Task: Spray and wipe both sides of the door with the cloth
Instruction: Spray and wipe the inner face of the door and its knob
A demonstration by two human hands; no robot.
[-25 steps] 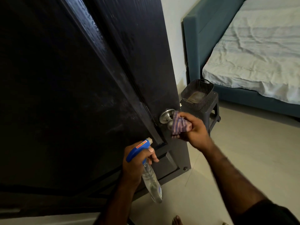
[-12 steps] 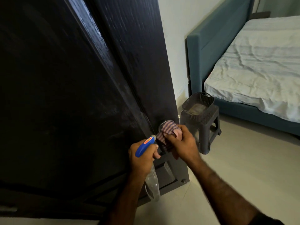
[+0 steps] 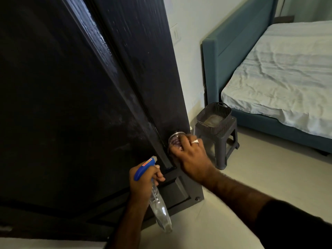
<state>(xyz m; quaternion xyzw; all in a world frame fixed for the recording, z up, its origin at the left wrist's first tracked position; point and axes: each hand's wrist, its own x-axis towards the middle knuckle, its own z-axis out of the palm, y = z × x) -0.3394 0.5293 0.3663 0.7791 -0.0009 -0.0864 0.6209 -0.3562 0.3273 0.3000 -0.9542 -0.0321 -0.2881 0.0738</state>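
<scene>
Right hand (image 3: 193, 157) is closing its curled fingers over the round metal knob (image 3: 177, 141) at the door's edge, and the striped cloth (image 3: 175, 143) is showing only as a sliver between the fingers and the knob; a ring (image 3: 195, 141) is sitting on 1 finger. Left hand (image 3: 143, 182) is gripping the spray bottle (image 3: 158, 203) by its blue trigger head, fingers wrapped round the neck, with the clear body hanging down toward 6 o'clock and the nozzle pointing up toward the door. It is sitting at 7 o'clock from the right hand, just beside it but apart.

Both hands are working against the dark door (image 3: 89, 105), which is filling the picture's left half and standing ajar, its free edge running from 12 o'clock down to the knob. Pale smears are showing on its panel.

At 3 o'clock from the knob, a dark plastic stool (image 3: 222, 146) is standing on the pale floor (image 3: 269, 177), carrying a dark woven basket (image 3: 215, 112). Beyond it, toward 1 o'clock, a bed (image 3: 278, 69) with a teal frame and a wrinkled light sheet is lying along the wall. A wall switch (image 3: 175, 34) is sitting just right of the door's edge, high up.
</scene>
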